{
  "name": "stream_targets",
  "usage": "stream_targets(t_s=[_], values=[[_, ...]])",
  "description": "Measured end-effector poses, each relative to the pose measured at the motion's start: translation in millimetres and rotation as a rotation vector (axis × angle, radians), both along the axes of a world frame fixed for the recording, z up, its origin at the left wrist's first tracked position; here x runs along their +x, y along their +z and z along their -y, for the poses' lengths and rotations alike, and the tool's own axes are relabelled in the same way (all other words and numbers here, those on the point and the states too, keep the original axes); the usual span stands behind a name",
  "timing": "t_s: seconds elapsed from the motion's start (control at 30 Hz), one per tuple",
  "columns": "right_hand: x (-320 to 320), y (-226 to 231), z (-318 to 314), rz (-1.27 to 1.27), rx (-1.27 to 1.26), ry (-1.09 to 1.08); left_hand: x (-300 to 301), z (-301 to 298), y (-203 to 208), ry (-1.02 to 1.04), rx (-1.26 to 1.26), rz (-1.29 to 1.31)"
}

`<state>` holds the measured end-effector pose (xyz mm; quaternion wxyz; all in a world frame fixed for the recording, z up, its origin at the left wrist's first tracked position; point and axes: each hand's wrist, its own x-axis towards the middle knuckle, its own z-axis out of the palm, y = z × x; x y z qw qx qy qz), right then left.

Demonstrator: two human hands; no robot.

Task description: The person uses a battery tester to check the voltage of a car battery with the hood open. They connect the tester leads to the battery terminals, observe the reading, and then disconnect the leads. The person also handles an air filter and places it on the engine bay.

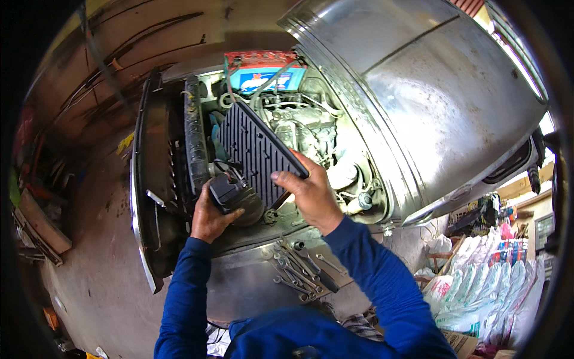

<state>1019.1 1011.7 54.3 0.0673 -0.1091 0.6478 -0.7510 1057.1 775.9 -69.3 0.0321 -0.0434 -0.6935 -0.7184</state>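
Note:
My right hand (312, 196) grips the right edge of a flat black ribbed panel (252, 152), thumb on top and fingers behind it. The panel is tilted over the car's open engine bay and hides part of it. My left hand (208, 216) curls round a black box-like part (226, 190) with a rounded lower side, beside the panel's lower left edge. I cannot tell whether this part is fixed to the car or joined to the panel. Behind the panel lies the metal engine (305, 122).
Several wrenches (293, 266) lie on the fender near me. A red and blue battery (269, 78) stands at the far side of the bay. The radiator (196, 131) is on the left, the raised hood (442, 96) on the right. Plastic bags (484, 293) are stacked at lower right.

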Motion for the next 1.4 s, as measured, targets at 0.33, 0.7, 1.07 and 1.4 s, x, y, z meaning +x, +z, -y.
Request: stream_targets(t_s=[0.33, 0.7, 1.07, 1.4], values=[[7, -33, 3, -0.118, 0.081, -0.060, -21, 17, -20, 0.080, -0.351, -0.043], [26, -62, 28, -0.158, 0.396, -0.095, -49, 51, -22, -0.010, -1.253, -0.641], [171, -163, -111, 0.327, 0.572, 0.020, -27, 38, -33, 0.220, -0.508, -0.146], [208, -158, -181, 0.172, 1.042, -0.034, 142, -20, -129, 0.564, -0.879, 0.046]])
